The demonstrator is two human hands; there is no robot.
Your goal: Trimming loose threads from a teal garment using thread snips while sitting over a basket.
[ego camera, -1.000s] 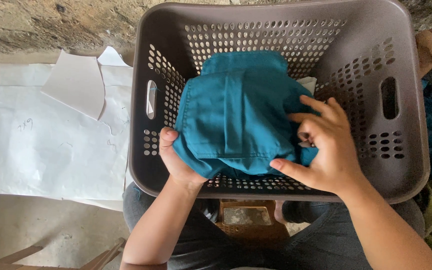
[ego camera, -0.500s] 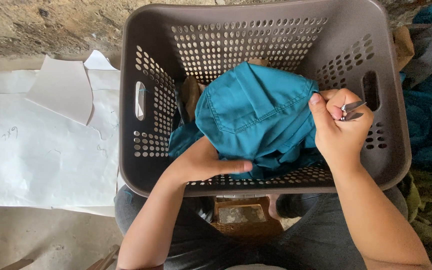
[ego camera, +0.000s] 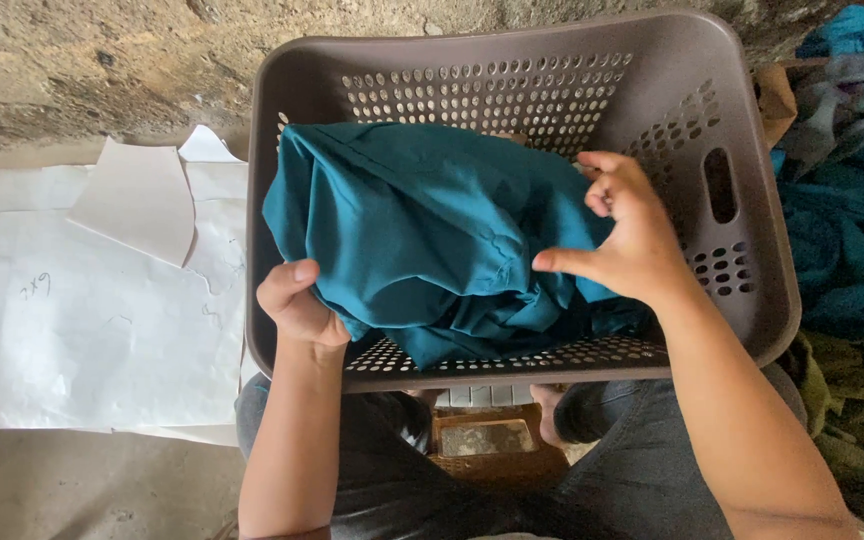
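White paper sheets [ego camera: 82, 300] lie left of the brown basket [ego camera: 752, 300]; more cloth [ego camera: 852, 240] is heaped to its right. The teal fabric [ego camera: 412, 230] fills the basket. The left hand [ego camera: 297, 305] grips its near-left edge, fingers closed on it; the right hand [ego camera: 627, 235] rests on top, fingers loosely curled.

A rough stone wall [ego camera: 102, 60] is seen behind; white paper sheets [ego camera: 82, 320] are spread on the floor [ego camera: 72, 485].

One grey perforated plastic laundry basket [ego camera: 742, 300]; one teal folded cloth garment [ego camera: 412, 230]; two hands; several white paper sheets [ego camera: 82, 320].
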